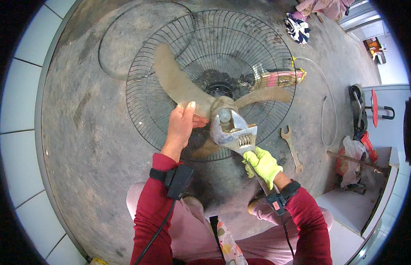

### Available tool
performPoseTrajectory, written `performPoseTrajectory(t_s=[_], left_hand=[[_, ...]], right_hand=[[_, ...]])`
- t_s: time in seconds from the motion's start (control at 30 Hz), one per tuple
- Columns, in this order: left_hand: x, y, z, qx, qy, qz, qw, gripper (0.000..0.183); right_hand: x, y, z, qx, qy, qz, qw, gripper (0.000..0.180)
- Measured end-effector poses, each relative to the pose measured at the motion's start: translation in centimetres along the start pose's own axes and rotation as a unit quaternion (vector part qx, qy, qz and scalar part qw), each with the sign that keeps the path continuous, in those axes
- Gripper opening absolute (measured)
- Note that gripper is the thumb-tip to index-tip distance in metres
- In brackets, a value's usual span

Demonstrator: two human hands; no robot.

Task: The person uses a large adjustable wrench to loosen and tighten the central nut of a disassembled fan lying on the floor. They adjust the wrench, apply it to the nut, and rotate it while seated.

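My bare left hand (182, 124) grips the root of one blade of a dusty three-bladed fan blade assembly (174, 74), thumb on top. In a yellow-green glove, my right hand (263, 165) is closed around the handle of a large adjustable wrench (233, 134). The wrench's jaws stand around a pale round knob or shaft end (225, 116) at the fan hub; whether they touch it I cannot tell. Beneath the blades lies a round black wire fan guard (205, 29), its dark centre ring (219, 88) partly hidden by the hub.
An open-end wrench (293, 149) lies on the concrete floor right of the guard. A pink package (280, 79) shows by the guard's right rim. A thin pale cable (328, 86) curves beyond it. Plastic bags (353, 159) and a rusty bar (358, 160) are at far right.
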State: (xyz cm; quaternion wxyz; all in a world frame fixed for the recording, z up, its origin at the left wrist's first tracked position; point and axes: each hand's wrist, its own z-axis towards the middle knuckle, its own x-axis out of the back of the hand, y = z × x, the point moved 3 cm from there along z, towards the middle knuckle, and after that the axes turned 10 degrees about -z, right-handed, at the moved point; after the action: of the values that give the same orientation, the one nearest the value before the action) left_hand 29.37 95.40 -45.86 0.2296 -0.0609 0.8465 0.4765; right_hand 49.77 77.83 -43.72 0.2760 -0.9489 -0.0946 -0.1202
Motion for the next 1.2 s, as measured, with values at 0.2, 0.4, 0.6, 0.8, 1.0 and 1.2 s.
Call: performPoseTrajectory(t_s=[0.2, 0.4, 0.6, 0.8, 1.0, 1.2], left_hand=[[-0.2, -0.6, 0.2, 0.005, 0.017, -0.003, 1.0, 0.027], [-0.5, -1.5, 0.1, 0.008, 0.029, -0.032, 0.999, 0.028], [-0.7, -2.4, -0.4, 0.016, 0.042, -0.058, 0.997, 0.03], [-0.6, -2.6, 0.0, 0.016, 0.029, -0.046, 0.998, 0.034], [0.2, -2.8, 0.0, 0.02, 0.0, -0.045, 0.999, 0.037], [0.7, -3.0, -0.3, 0.0, 0.002, -0.058, 0.998, 0.035]], right_hand=[[-1.6, 1.1, 0.8, 0.022, 0.005, 0.03, 0.999, 0.029], [-3.3, 2.5, 1.2, 0.009, -0.009, 0.017, 1.0, 0.038], [-5.2, 2.3, 1.1, 0.082, 0.04, 0.039, 0.995, 0.034], [-5.4, 2.5, 1.1, 0.004, -0.013, 0.1, 0.995, 0.035], [-1.3, 2.0, 1.0, 0.025, 0.002, 0.003, 1.0, 0.033], [0.5, 2.1, 1.6, 0.024, 0.004, 0.024, 0.999, 0.029]])
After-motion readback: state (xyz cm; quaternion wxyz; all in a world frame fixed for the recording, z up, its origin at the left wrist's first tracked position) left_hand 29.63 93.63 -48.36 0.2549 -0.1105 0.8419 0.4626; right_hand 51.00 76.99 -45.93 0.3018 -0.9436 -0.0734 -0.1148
